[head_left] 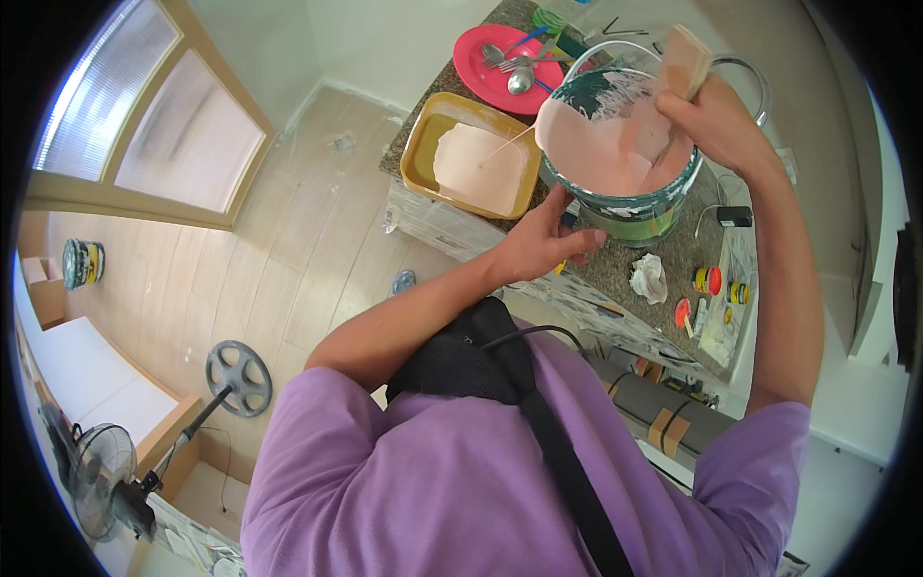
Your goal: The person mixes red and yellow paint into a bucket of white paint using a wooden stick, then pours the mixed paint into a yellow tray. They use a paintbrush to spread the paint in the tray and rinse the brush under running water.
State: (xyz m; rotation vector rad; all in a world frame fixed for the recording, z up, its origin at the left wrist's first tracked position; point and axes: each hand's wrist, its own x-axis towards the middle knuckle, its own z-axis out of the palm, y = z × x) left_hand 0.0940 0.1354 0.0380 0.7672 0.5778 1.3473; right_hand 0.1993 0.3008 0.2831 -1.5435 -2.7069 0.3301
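Note:
A dark green paint bucket (630, 210) full of pale pink paint (596, 154) leans to the left on the stone counter. From its lip a thin string of paint runs down to the yellow paint tray (413, 159), where a pink pool (476, 173) lies. My left hand (548, 240) is against the near lower side of the bucket, gripping it; some fingers are partly hidden. Over the bucket's right rim, my right hand (716, 120) is closed around a flat wooden paddle (685, 62), whose lower end is inside the bucket.
A pink plate (476, 43) with spoons and forks sits behind the tray. Crumpled white paper (649, 279), small colour pots (709, 281) and a black box (735, 216) lie on the counter's right. A fan (106, 481) and another bucket (84, 263) stand on the left.

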